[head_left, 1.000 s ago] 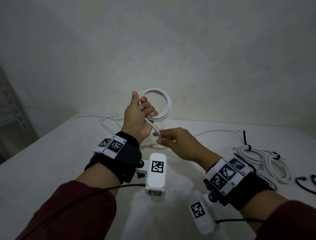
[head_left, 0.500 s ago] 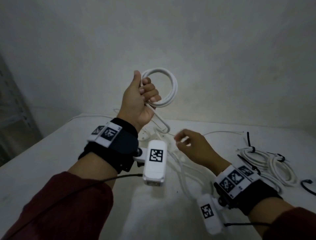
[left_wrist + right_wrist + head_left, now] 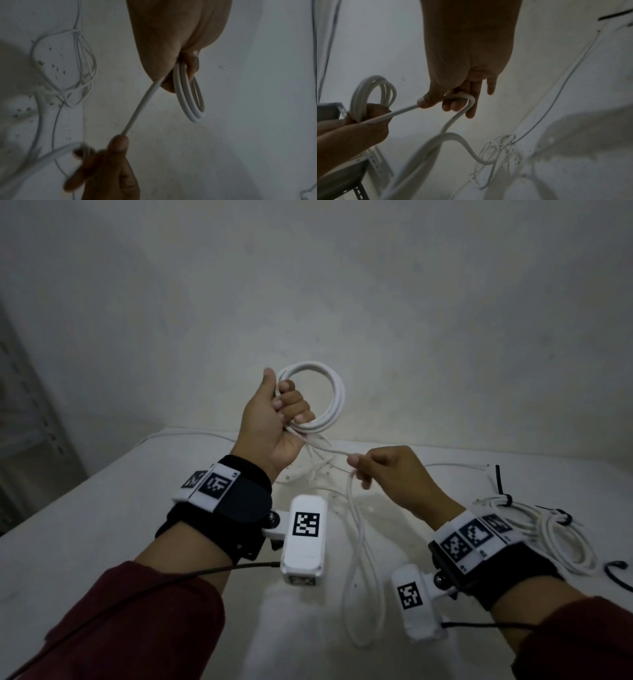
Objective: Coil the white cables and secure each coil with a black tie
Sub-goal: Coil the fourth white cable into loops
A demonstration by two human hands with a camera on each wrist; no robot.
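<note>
My left hand (image 3: 281,412) is raised above the white table (image 3: 85,525) and grips a round coil of white cable (image 3: 329,402) (image 3: 188,97) (image 3: 368,89) in its fist. A straight stretch of the same cable (image 3: 142,105) runs from the coil down to my right hand (image 3: 380,467) (image 3: 453,100), which pinches it between thumb and fingers. Below that hand the loose cable tail (image 3: 359,559) hangs in a long loop to the table. Black ties (image 3: 500,484) lie at the right.
Tied white coils (image 3: 555,535) with black ties lie at the right of the table. More thin white cables (image 3: 318,474) (image 3: 68,70) lie tangled at the far middle. A metal shelf (image 3: 27,412) stands at the left, and a pale wall rises behind.
My left hand has come down a little with the coil. My right hand has slid along the cable up towards the coil, and the tail now hangs in a longer loop.
</note>
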